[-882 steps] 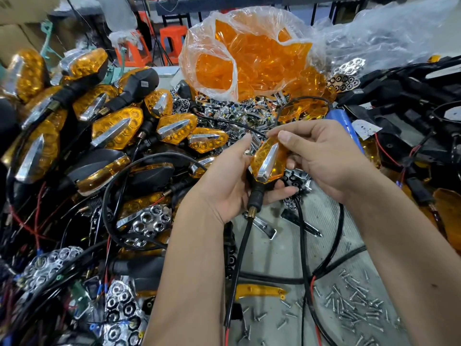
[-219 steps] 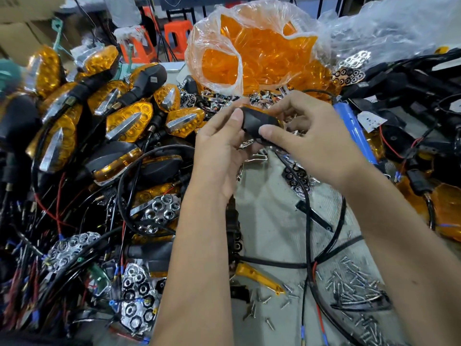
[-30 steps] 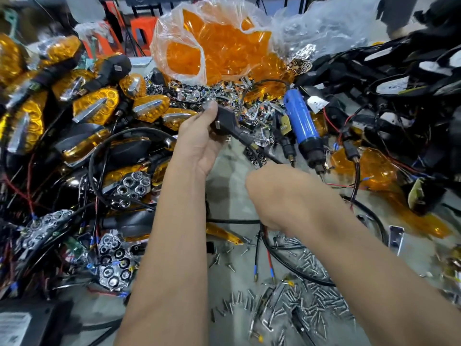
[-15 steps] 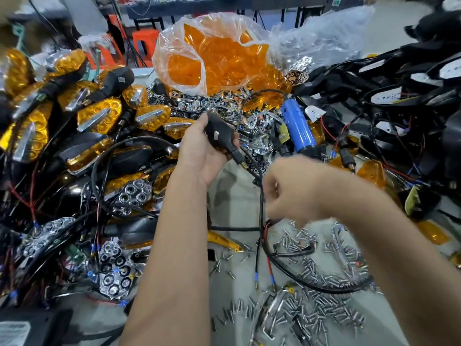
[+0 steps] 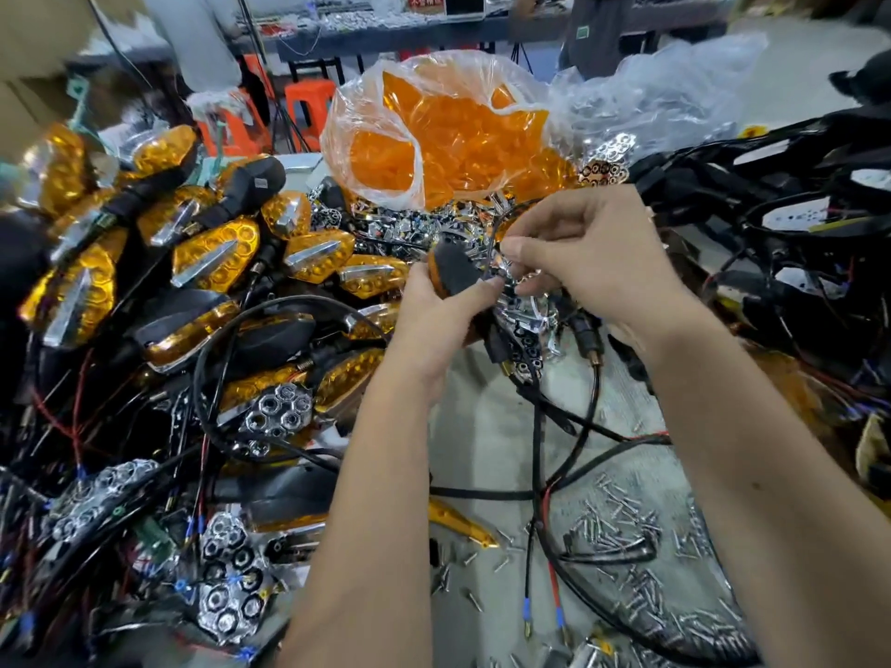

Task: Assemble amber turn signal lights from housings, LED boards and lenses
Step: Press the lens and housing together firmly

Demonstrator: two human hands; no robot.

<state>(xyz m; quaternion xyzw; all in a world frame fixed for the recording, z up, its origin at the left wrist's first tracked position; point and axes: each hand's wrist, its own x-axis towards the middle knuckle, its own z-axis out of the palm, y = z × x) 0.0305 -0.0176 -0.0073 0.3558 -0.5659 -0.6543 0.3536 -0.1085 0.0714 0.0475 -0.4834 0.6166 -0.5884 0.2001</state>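
We see the left hand (image 5: 434,311) with its grip wrapped round a black housing (image 5: 455,272) edged in amber, held above the surface (image 5: 487,426) near centre. At three o'clock of it, the right hand (image 5: 593,262) has a narrow grip, fingertips pinching something too small to identify. A bag of lenses (image 5: 448,132) sits at twelve o'clock.
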